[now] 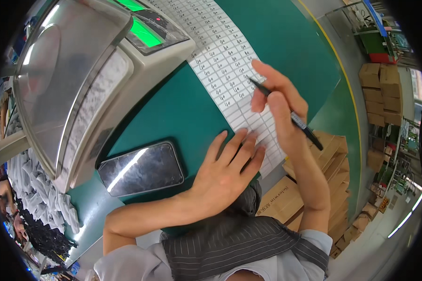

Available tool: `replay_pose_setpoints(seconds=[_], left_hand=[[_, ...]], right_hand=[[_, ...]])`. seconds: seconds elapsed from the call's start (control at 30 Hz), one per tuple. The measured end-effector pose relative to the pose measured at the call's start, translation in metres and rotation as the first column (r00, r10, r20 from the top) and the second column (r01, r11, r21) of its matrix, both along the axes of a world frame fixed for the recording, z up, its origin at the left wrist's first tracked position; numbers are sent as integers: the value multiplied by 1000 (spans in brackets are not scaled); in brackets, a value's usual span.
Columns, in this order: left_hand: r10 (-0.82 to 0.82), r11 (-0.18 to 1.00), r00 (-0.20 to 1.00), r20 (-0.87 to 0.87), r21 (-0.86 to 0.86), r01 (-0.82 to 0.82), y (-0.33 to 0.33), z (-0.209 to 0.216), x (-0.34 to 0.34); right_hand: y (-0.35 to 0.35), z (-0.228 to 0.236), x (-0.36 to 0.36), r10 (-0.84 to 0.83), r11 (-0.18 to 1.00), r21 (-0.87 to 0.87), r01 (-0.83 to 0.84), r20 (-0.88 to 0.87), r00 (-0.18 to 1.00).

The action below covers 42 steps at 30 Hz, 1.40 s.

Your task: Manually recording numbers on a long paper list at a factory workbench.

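Observation:
A long white sheet printed with a grid of small cells lies on the green tabletop. Handwritten marks fill its far cells, while the cells nearest me are blank. My left hand rests flat, fingers spread, with its fingertips on the sheet's near left part. Between thumb and fingers, my right hand grips a black pen. The pen's tip points at the written cells near the right edge; whether it touches the paper I cannot tell.
A smartphone with a dark, glossy screen lies left of my left hand. Behind it stands a weighing scale with green lit displays. Cardboard cartons stand by my right arm. Grey-white items are heaped at the left.

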State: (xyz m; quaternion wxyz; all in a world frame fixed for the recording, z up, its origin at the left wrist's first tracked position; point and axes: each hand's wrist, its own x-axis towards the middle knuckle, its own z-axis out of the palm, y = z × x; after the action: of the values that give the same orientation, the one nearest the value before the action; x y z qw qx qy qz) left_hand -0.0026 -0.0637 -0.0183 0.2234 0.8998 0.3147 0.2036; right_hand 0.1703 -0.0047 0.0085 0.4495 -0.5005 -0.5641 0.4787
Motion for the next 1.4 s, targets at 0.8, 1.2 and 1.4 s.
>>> replay_pose_setpoints(seconds=[0.8, 1.2, 1.4], left_hand=[[85, 992, 985, -150, -85, -98, 16, 14, -12], [88, 993, 975, -205, -64, -103, 8, 14, -12], [94, 991, 977, -192, -77, -110, 10, 15, -13]], right_hand=[[-8, -23, 4, -48, 999, -21, 47, -28, 998], [-11, -34, 0, -27, 988, 151, -21, 306, 952], [0, -27, -6, -5, 1000, 28, -3, 270, 963]])
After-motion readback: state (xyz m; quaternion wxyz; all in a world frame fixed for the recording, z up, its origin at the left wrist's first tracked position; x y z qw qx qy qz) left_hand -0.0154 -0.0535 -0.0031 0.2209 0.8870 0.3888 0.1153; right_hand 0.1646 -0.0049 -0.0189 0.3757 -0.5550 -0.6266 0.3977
